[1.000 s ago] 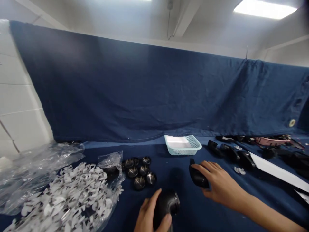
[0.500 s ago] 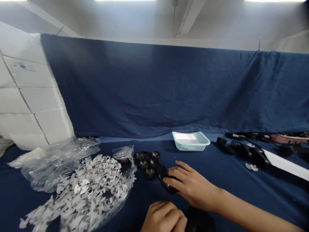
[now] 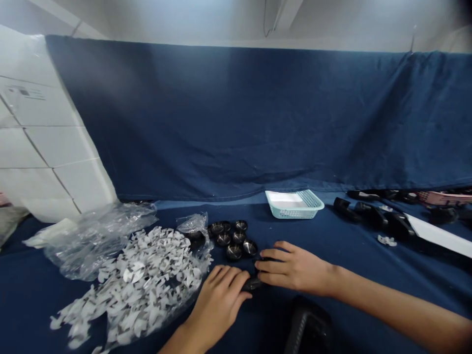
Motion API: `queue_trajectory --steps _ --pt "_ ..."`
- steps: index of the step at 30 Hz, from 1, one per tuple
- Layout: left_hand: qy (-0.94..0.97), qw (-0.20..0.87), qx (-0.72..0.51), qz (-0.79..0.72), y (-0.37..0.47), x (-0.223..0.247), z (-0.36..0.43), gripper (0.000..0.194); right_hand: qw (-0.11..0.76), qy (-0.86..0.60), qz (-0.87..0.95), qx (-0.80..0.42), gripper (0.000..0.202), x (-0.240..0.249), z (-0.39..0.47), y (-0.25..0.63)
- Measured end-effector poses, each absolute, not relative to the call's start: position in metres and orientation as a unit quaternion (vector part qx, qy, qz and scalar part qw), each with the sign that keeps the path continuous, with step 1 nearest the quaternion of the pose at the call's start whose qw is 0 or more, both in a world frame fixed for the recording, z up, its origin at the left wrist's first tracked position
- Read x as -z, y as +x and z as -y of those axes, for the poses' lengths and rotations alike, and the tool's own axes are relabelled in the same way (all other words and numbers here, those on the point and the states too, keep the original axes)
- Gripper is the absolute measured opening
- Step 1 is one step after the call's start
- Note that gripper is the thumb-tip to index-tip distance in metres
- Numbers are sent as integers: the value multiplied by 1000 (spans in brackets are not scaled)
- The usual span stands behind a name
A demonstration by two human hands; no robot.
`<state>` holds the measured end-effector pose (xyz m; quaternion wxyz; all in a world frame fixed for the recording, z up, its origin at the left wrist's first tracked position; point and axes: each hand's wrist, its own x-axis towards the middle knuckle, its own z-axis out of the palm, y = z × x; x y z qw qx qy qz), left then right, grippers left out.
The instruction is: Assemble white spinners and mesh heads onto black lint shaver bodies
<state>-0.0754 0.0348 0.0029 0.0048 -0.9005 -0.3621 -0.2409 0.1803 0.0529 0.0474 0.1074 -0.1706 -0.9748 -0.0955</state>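
Note:
A dark, glossy black plastic part (image 3: 252, 283) lies between my two hands just above the blue cloth; most of it is hidden by fingers. My left hand (image 3: 221, 297) grips its near left end between thumb and fingers. From the right, my right hand (image 3: 289, 268) curls its fingers over the other end. Several round black cups with shiny insides (image 3: 233, 251) sit just beyond the hands. Closer to me, below my right hand, stands a larger black plastic housing (image 3: 311, 324), cut off by the bottom edge.
On the left, a heap of small white plastic pieces (image 3: 147, 285) spills over clear plastic bags (image 3: 96, 241). A light-blue basket (image 3: 297, 213) with white paper stands at the back. Black parts (image 3: 370, 216), a white strip (image 3: 438, 236) and a pink basket (image 3: 446, 198) lie right.
My left hand has come up and forward from the bottom edge onto the black part. The elongated black part has been pulled back from the cups. The larger housing now shows more.

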Motion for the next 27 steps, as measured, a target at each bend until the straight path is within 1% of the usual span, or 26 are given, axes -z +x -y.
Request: queue_trajectory --steps 2,4,7,9,13,15,17,20,22,24,27 --pt "-899 -1 254 355 -73 2 -34 20 134 -239 962 14 55 -43 -52 179" --pt "-900 -12 256 352 -73 4 -33 22 195 -328 919 -100 61 -38 -52 177" --pt "-899 -34 246 361 -74 5 -31 23 268 -399 852 -209 62 -29 -52 175" --pt "-893 -47 241 377 -73 5 -28 24 284 -402 835 -246 58 -23 -54 175" --pt "-883 -75 241 395 -74 6 -25 26 306 -371 806 -345 37 -9 -60 176" --pt "-880 -93 244 397 -76 5 -26 26 328 -361 783 -385 30 2 -63 176" --pt "-877 -115 248 396 -78 2 -27 28 353 -358 755 -422 29 16 -67 177" --pt "-881 -136 248 379 -80 0 -26 37 382 -357 712 -468 32 34 -70 179" --pt "-900 -118 240 344 -78 6 -23 38 393 -356 694 -487 35 40 -71 180" --pt "-926 -71 230 292 -73 17 -19 36 400 -361 678 -500 40 42 -71 181" --pt "-945 -2 223 239 -66 35 -14 22 402 -374 658 -516 46 42 -70 181"
